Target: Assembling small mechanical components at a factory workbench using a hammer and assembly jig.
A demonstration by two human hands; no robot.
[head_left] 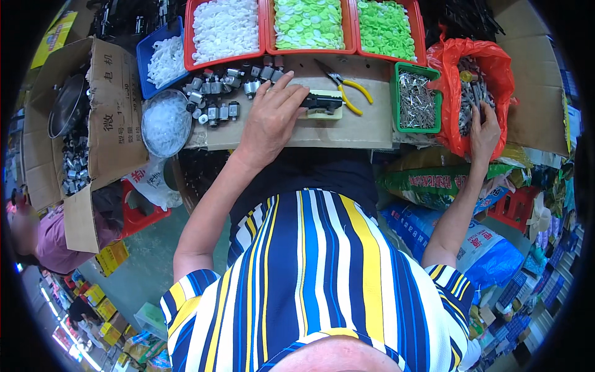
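My left hand [271,121] is closed over the left end of a black plastic part [323,101], its fingers pressed close together and the thumb hidden. That part rests on a small cream block [334,113] on the cardboard work surface. Out to the right, my right hand [485,131] reaches into a red plastic bag [502,62] of grey pieces [466,108]. Its fingertips are bent in among them, and what they pinch is too small to make out. Yellow-handled pliers [353,93] lie just right of the block. Small silver motors [214,87] are scattered left of my left hand.
Red bins of white pieces [224,31], pale green discs [310,25] and green pieces [384,31] line the back. A green tray [418,99] holds metal screws or pins. At left are a blue bin [164,62], a clear-bagged bowl [167,124] and a cardboard box [114,111]. Someone in purple [71,239] sits beyond.
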